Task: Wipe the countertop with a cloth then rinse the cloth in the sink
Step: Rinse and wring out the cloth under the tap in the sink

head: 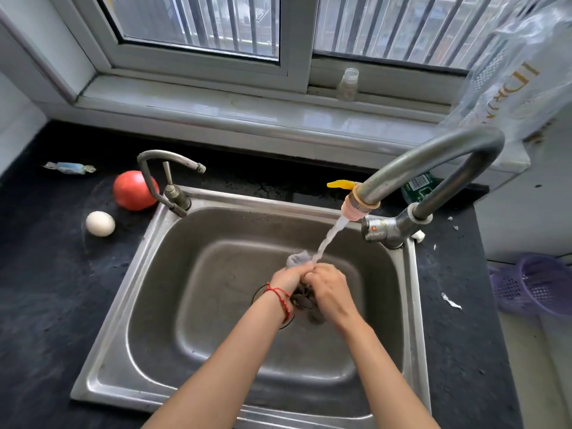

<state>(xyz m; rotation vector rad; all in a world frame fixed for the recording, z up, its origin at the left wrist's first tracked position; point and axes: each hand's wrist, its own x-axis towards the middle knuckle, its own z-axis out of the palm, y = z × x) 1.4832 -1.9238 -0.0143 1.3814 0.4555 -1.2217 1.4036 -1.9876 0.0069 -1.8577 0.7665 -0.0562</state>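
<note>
A small grey cloth (296, 258), wet and bunched into a wad, is held over the middle of the rectangular stainless-steel sink (161, 305), right under the thin stream of water (328, 239) that falls on it. Only its upper lump shows. The sink is set into the black speckled table (46, 289), whose surface looks matt and dark all around the basin.

Gold letters "IDR" show on the clear plastic bag (507, 72).
</note>
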